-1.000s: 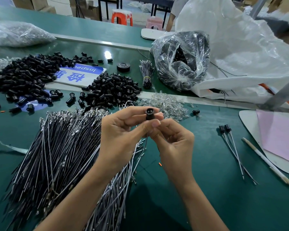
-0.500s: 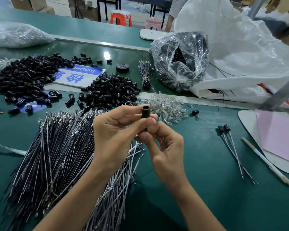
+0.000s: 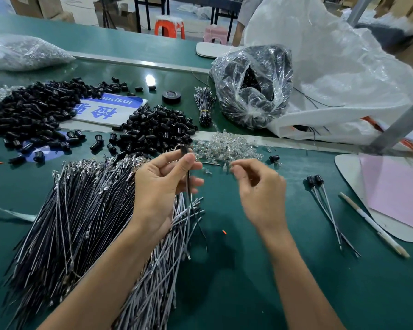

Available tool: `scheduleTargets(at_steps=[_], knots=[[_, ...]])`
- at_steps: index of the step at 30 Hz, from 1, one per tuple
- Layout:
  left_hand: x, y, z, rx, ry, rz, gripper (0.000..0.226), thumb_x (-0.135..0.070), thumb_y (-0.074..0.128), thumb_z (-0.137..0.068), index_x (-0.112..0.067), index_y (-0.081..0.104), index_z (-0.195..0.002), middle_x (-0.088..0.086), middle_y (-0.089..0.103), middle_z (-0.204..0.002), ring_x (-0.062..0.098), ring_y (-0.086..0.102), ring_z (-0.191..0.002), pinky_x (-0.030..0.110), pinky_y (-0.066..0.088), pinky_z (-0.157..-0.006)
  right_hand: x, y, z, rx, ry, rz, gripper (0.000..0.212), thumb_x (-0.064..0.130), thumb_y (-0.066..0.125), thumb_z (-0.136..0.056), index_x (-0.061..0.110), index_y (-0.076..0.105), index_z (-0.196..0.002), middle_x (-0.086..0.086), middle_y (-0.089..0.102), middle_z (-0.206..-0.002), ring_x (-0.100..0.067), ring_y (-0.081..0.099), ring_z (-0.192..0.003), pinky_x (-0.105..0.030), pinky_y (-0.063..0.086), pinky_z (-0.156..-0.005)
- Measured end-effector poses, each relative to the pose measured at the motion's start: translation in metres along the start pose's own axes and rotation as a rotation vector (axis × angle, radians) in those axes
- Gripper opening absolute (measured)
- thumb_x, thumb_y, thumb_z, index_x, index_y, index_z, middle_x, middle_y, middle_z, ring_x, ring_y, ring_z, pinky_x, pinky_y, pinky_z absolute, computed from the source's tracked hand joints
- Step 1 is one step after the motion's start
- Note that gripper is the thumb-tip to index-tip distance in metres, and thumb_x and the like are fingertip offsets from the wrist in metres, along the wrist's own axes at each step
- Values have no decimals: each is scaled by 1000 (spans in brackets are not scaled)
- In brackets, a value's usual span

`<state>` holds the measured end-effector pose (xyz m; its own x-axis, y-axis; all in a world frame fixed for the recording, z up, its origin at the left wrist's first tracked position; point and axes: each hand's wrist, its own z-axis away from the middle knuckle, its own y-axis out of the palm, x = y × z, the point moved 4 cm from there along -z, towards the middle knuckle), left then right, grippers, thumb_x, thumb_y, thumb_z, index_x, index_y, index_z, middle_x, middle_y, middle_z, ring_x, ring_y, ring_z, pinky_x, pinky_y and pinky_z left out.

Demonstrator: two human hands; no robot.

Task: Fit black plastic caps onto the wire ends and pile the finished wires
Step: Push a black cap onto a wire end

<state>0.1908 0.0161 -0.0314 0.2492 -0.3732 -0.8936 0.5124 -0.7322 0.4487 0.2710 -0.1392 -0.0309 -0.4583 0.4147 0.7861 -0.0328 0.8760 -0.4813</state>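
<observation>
**A:** Fingers (image 3: pixel 188 161) of the left hand (image 3: pixel 162 186), what've they got?

**B:** Thumb + index pinch one wire (image 3: pixel 188 179) just under its black cap (image 3: pixel 183 148). Cap's on the top end, above the thumb, and the wire hangs down past the palm. Looks fitted, but it's too small to say it's fully seated.

**A:** Right hand (image 3: pixel 262 189)?

**B:** Apart from the left, off to its right. Fingers curled, thumb near the index tip. Blurred, so can't tell if it holds anything.

**A:** How far along?

**B:** Early, I'd say. Only two finished wires (image 3: pixel 318 179) lie well right of the right hand, capped ends side by side. The heap of uncapped wires (image 3: pixel 81 222) under & left of the left wrist is huge, so most of the job's left.

**A:** Enough caps?

**B:** Plenty. Cap pile (image 3: pixel 157 129) just beyond the left fingertips, bigger pile (image 3: pixel 34 110) further left.

**A:** Next?

**B:** Prob. lay this one w/ the two, then grab another.
</observation>
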Motion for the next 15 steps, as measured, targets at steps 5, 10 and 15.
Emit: scheduleTargets(at_steps=[5,10,15], knots=[[13,2,-1,69,-79,-155,39,-19,72,-73,-2,65,-108,10,76,-82,9,55,-41,15,35,-37,-40,6,-26,147,120,450,21,20,67,-89,12,69,-109,-6,69,-106,-25,60,-104,-33,46,-92],[13,2,-3,118,-67,-186,21,-2,65,-87,-4,65,-108,7,77,-88,9,60,-47,14,37,-38,-44,14,-30,148,70,511,15,22,67,-90,10,70,-97,-9,67,-99,-27,58,-97,-34,44,-85],[10,3,-2,142,-30,-299,16,-6,70,-82,-9,69,-97,6,77,-86,11,60,-47,15,37,-39,-30,3,-25,87,41,178,7,8,70,-86,15,69,-87,5,71,-78,-15,67,-77,-20,51,-74]])
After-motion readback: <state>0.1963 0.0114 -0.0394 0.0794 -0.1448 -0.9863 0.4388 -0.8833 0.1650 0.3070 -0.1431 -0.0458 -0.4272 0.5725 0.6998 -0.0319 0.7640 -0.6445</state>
